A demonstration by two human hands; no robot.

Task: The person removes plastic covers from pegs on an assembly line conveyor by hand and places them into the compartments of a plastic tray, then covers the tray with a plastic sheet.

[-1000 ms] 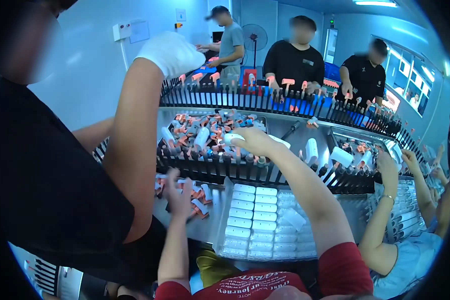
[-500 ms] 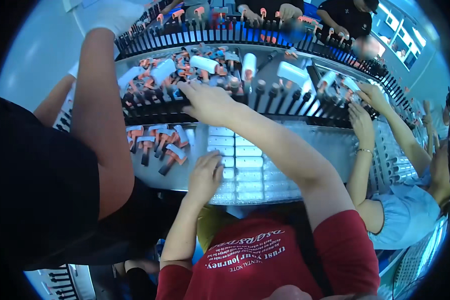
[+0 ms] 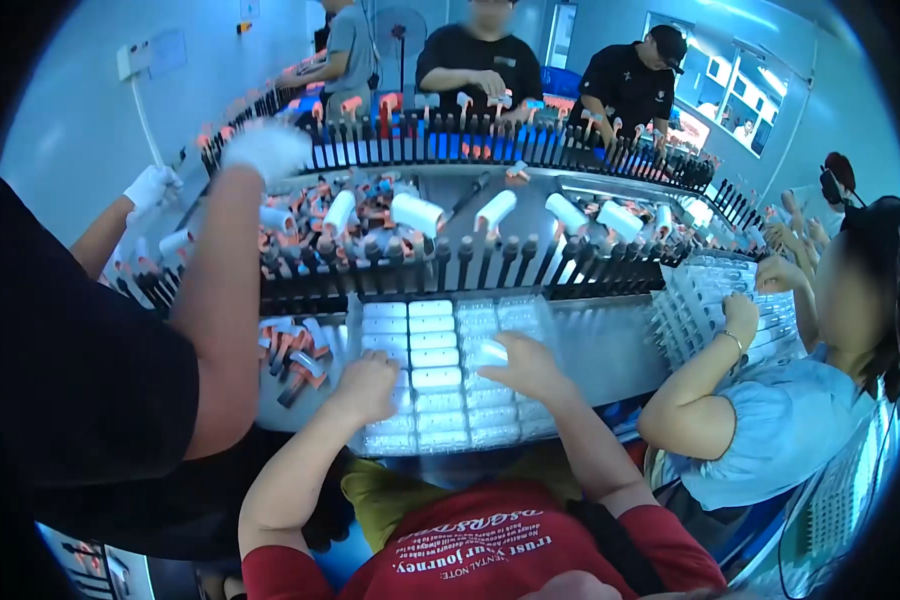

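1. Step in hand, as judged: placing or lifting out white pieces at a clear tray (image 3: 478, 320). Which way the held one is bound cannot be told.
2. Right hand (image 3: 525, 366): grasping a white piece (image 3: 492, 352) by thumb and fingers, over the tray's right half, inward from its right edge.
3. Left hand (image 3: 368, 388): fingers curled, over the columns by the tray's left edge. Whether it grips anything cannot be told (the knuckles face the camera and hide the fingertips).
4. Next move, as judged: calls for a light, steady pinch and the piece's long side kept in line with the rows, so that neighbours are not knocked; the left hand best stays clear of the seated pieces.
5. Held piece: glossy, pale, partly covered by the fingers; its full outline is hidden.
6. Seated pieces (image 3: 432, 340): smooth white bars with rounded ends, lying crosswise in two columns toward the tray's left edge. The right-hand columns show mostly clear plastic; the rows toward the near edge are too glassy to read.
7. The tray lies near the front edge of the metal bench (image 3: 610, 345). Left of it, orange-and-white parts (image 3: 292, 362) lie heaped; beyond its far edge stands a row of black pegs (image 3: 510, 262).
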